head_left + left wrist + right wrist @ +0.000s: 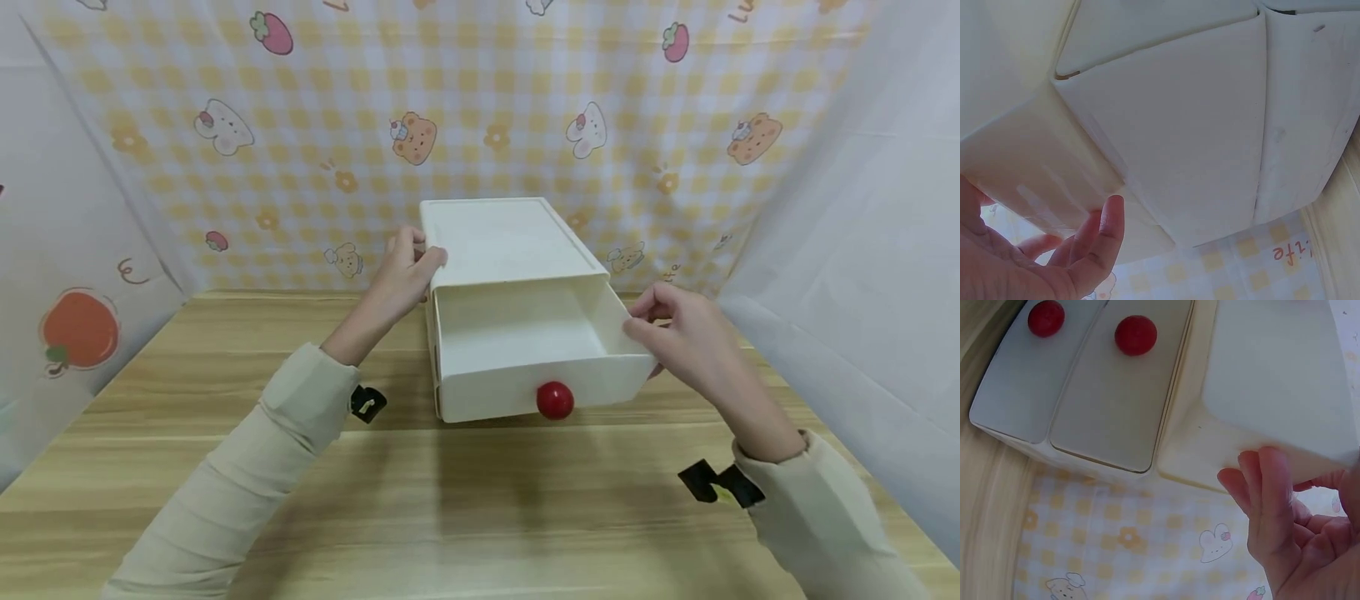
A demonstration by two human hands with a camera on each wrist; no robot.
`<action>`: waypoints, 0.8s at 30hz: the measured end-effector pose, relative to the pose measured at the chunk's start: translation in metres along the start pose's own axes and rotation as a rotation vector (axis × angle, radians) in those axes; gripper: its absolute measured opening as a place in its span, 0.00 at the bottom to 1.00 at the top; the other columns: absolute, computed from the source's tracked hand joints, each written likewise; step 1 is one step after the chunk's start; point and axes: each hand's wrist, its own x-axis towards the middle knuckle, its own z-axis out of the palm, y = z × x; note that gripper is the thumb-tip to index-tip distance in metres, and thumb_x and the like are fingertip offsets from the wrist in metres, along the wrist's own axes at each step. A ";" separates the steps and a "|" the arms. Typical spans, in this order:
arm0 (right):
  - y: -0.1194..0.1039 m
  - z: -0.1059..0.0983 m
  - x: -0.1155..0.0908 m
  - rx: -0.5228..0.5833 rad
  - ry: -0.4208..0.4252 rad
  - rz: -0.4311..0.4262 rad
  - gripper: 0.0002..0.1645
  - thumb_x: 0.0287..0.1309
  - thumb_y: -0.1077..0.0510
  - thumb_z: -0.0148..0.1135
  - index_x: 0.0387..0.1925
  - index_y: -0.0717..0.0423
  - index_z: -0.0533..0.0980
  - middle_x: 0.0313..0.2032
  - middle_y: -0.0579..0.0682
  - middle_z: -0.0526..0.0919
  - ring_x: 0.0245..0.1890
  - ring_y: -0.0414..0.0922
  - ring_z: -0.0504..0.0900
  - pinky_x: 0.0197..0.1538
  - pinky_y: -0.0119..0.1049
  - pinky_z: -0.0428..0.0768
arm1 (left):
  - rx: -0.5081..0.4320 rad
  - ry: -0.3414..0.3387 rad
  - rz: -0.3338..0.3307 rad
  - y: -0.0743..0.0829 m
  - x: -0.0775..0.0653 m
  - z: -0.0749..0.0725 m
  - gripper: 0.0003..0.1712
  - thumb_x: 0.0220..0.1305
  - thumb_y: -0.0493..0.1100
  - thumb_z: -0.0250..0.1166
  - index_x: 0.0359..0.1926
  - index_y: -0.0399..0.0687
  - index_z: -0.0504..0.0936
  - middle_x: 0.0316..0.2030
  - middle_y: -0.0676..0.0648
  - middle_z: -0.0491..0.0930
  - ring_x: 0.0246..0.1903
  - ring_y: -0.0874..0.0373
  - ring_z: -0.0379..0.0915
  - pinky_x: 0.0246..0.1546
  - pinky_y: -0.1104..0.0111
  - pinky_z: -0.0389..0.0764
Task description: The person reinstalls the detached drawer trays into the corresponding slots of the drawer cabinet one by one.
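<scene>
A white drawer cabinet (510, 237) stands on the wooden table, its top drawer (487, 393) pulled out toward me. The part of the drawer's inside that shows is bare, and a round red knob (555, 400) sits on its front. My left hand (401, 279) holds the cabinet's upper left edge, thumb on top and fingers against the side. At the drawer's right wall, near the front corner, my right hand (686, 337) pinches the rim. The right wrist view shows its fingers (1275, 481) against the drawer's outer side.
Below the open drawer are two closed drawers with red knobs, a middle drawer (1116, 406) and a bottom drawer (1035, 381). A yellow checked cloth (495, 100) hangs behind the cabinet. White cloth panels flank the wooden table (480, 517).
</scene>
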 end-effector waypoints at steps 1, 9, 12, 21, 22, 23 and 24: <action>0.000 0.000 0.002 -0.002 0.002 0.000 0.11 0.59 0.57 0.54 0.37 0.62 0.73 0.37 0.61 0.80 0.28 0.45 0.82 0.20 0.34 0.80 | 0.000 -0.001 -0.006 0.000 -0.001 0.000 0.18 0.62 0.44 0.48 0.45 0.36 0.56 0.36 0.43 0.63 0.23 0.57 0.66 0.28 0.64 0.79; -0.001 0.001 0.016 -0.044 0.024 -0.013 0.11 0.58 0.57 0.53 0.36 0.61 0.75 0.37 0.61 0.81 0.29 0.47 0.81 0.21 0.32 0.80 | 0.001 0.008 -0.009 0.001 -0.001 -0.001 0.16 0.61 0.45 0.48 0.43 0.39 0.56 0.37 0.43 0.63 0.23 0.57 0.66 0.26 0.68 0.78; 0.000 0.002 0.021 -0.065 0.037 -0.013 0.10 0.57 0.57 0.53 0.35 0.60 0.75 0.37 0.59 0.80 0.35 0.52 0.81 0.25 0.32 0.78 | 0.011 0.013 -0.001 0.001 0.000 -0.001 0.16 0.61 0.45 0.48 0.43 0.39 0.57 0.37 0.43 0.63 0.24 0.56 0.66 0.25 0.70 0.77; -0.001 0.006 0.036 -0.036 0.052 0.023 0.10 0.55 0.57 0.53 0.35 0.60 0.74 0.36 0.57 0.79 0.36 0.48 0.76 0.27 0.31 0.75 | 0.019 0.012 0.001 -0.001 0.001 0.000 0.17 0.61 0.45 0.47 0.45 0.37 0.58 0.39 0.40 0.66 0.26 0.55 0.68 0.25 0.69 0.78; 0.000 0.007 0.037 -0.035 0.056 0.025 0.10 0.55 0.57 0.54 0.34 0.60 0.74 0.36 0.57 0.79 0.35 0.48 0.76 0.27 0.31 0.75 | 0.015 0.011 -0.001 -0.001 0.001 0.000 0.18 0.61 0.45 0.48 0.45 0.37 0.58 0.40 0.40 0.66 0.26 0.55 0.68 0.26 0.69 0.78; 0.000 0.007 0.038 -0.035 0.060 0.026 0.10 0.54 0.57 0.54 0.34 0.60 0.74 0.35 0.56 0.79 0.34 0.47 0.75 0.27 0.31 0.75 | 0.012 0.010 -0.004 -0.001 0.000 0.000 0.18 0.61 0.46 0.48 0.45 0.38 0.58 0.41 0.40 0.66 0.26 0.55 0.68 0.26 0.69 0.78; 0.000 0.008 0.038 -0.032 0.063 0.026 0.10 0.54 0.57 0.54 0.34 0.60 0.74 0.35 0.56 0.79 0.33 0.47 0.75 0.27 0.31 0.74 | 0.010 0.009 -0.007 -0.001 0.000 -0.001 0.18 0.61 0.46 0.48 0.45 0.38 0.58 0.41 0.40 0.65 0.26 0.55 0.68 0.26 0.69 0.78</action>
